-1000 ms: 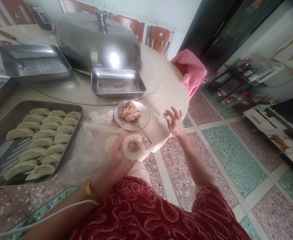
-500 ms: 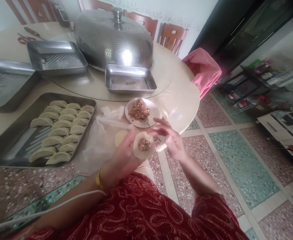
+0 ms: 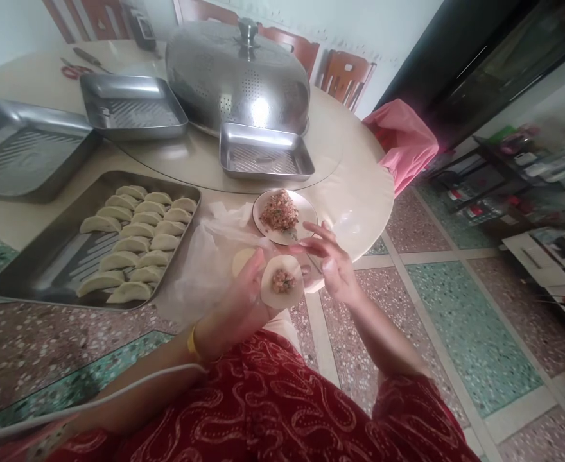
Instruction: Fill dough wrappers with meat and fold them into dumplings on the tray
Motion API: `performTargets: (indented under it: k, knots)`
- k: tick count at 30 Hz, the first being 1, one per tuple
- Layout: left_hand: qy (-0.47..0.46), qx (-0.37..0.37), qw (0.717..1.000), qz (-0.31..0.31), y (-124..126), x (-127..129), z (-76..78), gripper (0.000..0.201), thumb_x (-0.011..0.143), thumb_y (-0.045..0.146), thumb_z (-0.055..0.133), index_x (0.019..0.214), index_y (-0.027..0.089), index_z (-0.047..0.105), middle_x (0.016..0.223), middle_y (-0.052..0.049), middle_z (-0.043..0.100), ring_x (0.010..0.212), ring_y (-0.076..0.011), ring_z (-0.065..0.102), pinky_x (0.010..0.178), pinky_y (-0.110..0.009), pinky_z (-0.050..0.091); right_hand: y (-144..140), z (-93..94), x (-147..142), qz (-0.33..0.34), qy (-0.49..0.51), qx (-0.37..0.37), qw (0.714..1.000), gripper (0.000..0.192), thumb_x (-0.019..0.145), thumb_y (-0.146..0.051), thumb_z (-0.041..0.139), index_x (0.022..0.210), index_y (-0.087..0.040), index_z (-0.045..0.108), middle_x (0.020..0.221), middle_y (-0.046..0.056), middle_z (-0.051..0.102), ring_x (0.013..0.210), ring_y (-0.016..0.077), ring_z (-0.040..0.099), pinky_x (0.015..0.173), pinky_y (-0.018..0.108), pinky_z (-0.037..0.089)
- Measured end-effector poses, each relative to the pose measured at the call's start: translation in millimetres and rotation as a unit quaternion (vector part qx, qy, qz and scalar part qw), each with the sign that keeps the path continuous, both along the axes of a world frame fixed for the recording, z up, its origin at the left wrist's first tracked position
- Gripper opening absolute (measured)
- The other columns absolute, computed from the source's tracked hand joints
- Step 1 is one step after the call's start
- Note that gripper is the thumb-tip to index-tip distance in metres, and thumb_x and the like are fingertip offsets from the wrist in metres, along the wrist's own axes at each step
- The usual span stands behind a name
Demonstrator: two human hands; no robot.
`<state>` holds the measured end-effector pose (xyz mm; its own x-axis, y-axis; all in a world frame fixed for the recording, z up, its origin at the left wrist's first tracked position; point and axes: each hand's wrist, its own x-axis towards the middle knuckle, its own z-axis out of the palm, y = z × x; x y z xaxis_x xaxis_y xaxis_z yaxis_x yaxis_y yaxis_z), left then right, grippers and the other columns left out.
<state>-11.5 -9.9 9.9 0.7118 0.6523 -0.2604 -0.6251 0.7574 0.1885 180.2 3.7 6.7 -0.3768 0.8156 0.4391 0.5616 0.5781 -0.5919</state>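
1. A round, pale dough wrapper [image 3: 282, 282] with a small mound of pinkish minced filling at its centre lies flat on the fingers of the left hand [image 3: 244, 298], just off the near edge of the table and above the person's red patterned lap. The palm is turned up and the fingers spread beneath the disc, a hold that seems meant to keep the soft dough level so the filling stays in the middle.

2. The right hand [image 3: 330, 263] hovers just right of the wrapper, fingers loosely spread and curled, tips near its upper rim. It pinches nothing.

3. Just beyond the hands, a small white round plate [image 3: 306, 208] carries a heap of the same minced filling [image 3: 279, 210], likely kept near for easy scooping. A thin utensil lies at its near edge, mostly hidden by the right hand.

4. A second plain dough disc [image 3: 241, 260] rests on a crumpled clear plastic sheet [image 3: 200, 269] beside the left hand.

5. To the left, a large rectangular steel tray [image 3: 36, 273] holds rows of folded crescent dumplings [image 3: 133, 244], spaced apart, probably to stop them sticking.

6. Farther back on the round cream table [image 3: 364, 199] stand three more steel trays and a perforated domed steel cover [image 3: 237, 77].
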Motion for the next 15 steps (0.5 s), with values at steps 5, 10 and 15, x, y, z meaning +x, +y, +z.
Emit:
performTargets:
  k: [5,10,15]
  knots:
    - [0.003,-0.01,1.0,-0.01,-0.2,-1.3,2.2,0.058,0.101,0.049,0.027,0.126,0.008,0.06,0.108,-0.016,0.071,0.11,-0.0258,0.064,0.095,-0.036,0.051,-2.5,-0.9,6.4,0.019,-0.037,0.026,0.999,0.055,0.099,-0.062,0.019,0.12,-0.035,0.061,0.108,-0.004,0.074,0.137,0.0212,0.046,0.125,0.056,0.016]
    - [-0.01,-0.014,1.0,-0.012,1.6,-1.6,3.8,0.059,0.1,0.052,0.028,0.124,0.009,0.062,0.108,-0.015,0.071,0.11,-0.0258,0.064,0.099,-0.037,0.05,-3.1,-6.5,11.6,0.006,-0.039,0.056,0.998,0.052,0.099,-0.061,0.021,0.126,-0.037,0.058,0.102,-0.004,0.074,0.137,0.0206,0.046,0.123,0.058,0.019]
    - [0.04,-0.021,0.999,-0.014,7.0,-5.0,5.1,0.063,0.1,0.056,0.024,0.117,0.012,0.066,0.104,-0.014,0.072,0.111,-0.0276,0.065,0.099,-0.04,0.05,-5.6,-6.5,22.4,-0.005,-0.054,0.087,0.995,0.049,0.099,-0.058,0.022,0.12,-0.037,0.061,0.101,-0.004,0.073,0.135,0.0211,0.048,0.123,0.058,0.02]
